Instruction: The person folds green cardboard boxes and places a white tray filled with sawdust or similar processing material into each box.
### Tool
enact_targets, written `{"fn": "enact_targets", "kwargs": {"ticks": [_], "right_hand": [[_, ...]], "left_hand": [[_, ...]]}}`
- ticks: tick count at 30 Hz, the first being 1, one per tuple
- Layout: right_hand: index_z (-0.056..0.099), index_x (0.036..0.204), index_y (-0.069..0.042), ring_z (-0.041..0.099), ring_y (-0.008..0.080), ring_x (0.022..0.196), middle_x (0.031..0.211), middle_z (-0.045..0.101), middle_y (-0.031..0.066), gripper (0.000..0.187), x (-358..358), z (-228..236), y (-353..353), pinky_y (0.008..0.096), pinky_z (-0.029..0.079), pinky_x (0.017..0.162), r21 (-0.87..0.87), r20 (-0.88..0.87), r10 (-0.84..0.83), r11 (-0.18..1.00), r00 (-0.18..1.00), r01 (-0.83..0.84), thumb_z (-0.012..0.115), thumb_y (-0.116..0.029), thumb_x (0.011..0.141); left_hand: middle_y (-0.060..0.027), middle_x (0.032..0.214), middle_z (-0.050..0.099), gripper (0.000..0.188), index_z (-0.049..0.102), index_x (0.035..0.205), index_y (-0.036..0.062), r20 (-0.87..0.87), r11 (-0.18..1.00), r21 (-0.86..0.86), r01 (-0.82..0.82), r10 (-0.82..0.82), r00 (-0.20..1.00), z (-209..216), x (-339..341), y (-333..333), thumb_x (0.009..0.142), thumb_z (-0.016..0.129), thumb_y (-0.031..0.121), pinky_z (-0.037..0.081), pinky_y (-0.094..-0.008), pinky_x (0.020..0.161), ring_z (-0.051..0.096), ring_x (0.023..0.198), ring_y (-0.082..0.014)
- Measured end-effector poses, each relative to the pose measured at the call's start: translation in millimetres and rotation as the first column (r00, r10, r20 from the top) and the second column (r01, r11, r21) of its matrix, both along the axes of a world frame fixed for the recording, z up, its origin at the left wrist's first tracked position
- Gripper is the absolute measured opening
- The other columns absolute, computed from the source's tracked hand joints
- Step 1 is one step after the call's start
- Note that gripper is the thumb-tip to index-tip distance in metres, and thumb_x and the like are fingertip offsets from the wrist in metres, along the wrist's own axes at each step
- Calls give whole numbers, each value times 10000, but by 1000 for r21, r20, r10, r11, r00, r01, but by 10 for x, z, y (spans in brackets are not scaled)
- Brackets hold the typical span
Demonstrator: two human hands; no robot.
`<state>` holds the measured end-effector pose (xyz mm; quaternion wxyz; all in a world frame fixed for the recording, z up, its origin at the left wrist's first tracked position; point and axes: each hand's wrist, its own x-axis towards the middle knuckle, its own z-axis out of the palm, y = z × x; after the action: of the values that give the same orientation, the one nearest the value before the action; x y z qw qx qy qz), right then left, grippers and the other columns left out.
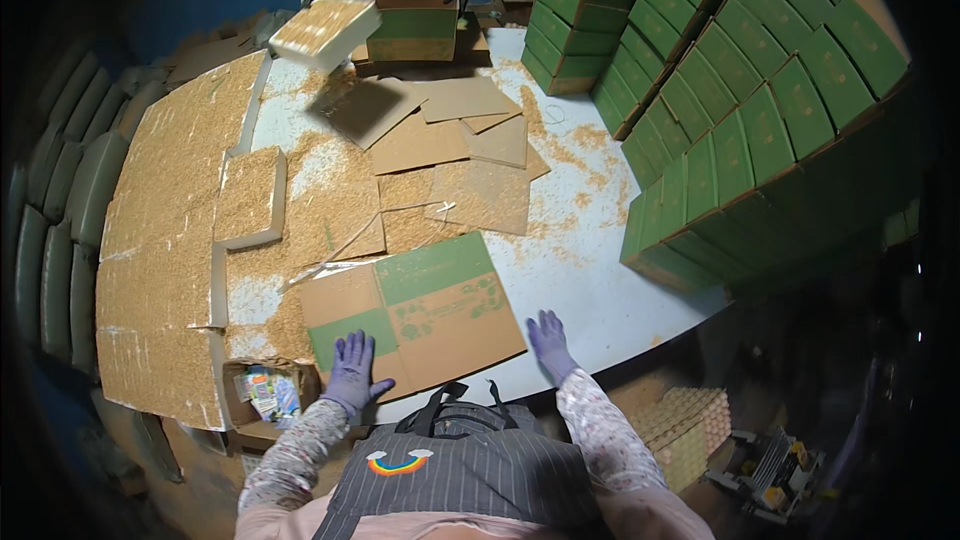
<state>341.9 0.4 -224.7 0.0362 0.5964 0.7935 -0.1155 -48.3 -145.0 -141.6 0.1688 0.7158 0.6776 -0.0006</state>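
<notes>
A flattened cardboard box (440, 325), brown with green panels, lies on the white table (590, 285) right in front of me. My left hand (352, 372), in a purple glove, rests on its near left corner with the fingers stretched out. Just past the box's right edge, my right hand (550, 340) in the same kind of glove is spread over the bare table top, holding nothing. Beyond the box, several loose cardboard sheets (420, 145) overlap on the table among scattered wood-coloured shavings or husks.
Filled blocks or trays of tan material (165, 230) cover the left side. A small carton (238, 395) with colourful packets stands near my left hand. Green boxes (720, 155) are stacked at the right. Across the table, a person handles a green-brown box (412, 35) beside a white tray (330, 32).
</notes>
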Motion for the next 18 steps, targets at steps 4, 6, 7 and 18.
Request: {"fn": "enact_targets", "kwargs": {"ticks": [4, 6, 7, 18], "right_hand": [[554, 1195, -63, 450, 369, 1184, 1272, 506, 200, 506, -672, 204, 9, 431, 371, 979, 273, -77, -163, 946, 984, 178, 538, -440, 857], [562, 1187, -62, 541, 365, 1058, 1135, 581, 212, 487, -867, 746, -53, 441, 416, 924, -146, -379, -344, 939, 859, 312, 545, -420, 857], [566, 1182, -62, 587, 363, 994, 1067, 619, 219, 477, -1027, 1224, -52, 445, 438, 896, -337, -453, -475, 875, 755, 348, 549, -410, 857], [497, 1206, -59, 398, 325, 1230, 1322, 432, 141, 449, -1016, 2513, 366, 468, 308, 1048, 274, -638, 159, 961, 753, 30, 541, -351, 868]], "left_hand": [[-293, 1448, 170, 1022, 214, 1393, -58, 74, 998, 45, -47, 44, 996, -81, 56, 32, 733, 549, 647, -1, -529, 1107, 88, 1372, -416], [-299, 1445, 167, 1061, 211, 1390, -66, 137, 998, 1, -70, 69, 988, -83, -83, 6, 703, 580, 654, -3, -537, 1103, 84, 1367, -432], [-304, 1442, 170, 1077, 210, 1388, -70, 175, 996, -31, -85, 89, 981, -27, -155, -38, 690, 596, 654, -2, -542, 1101, 85, 1362, -442], [-178, 874, 663, 281, 646, 1131, 149, -213, 998, -44, 32, -41, 976, 2472, -229, 360, 857, 595, 190, 499, -365, 633, 641, 731, -299]]}}
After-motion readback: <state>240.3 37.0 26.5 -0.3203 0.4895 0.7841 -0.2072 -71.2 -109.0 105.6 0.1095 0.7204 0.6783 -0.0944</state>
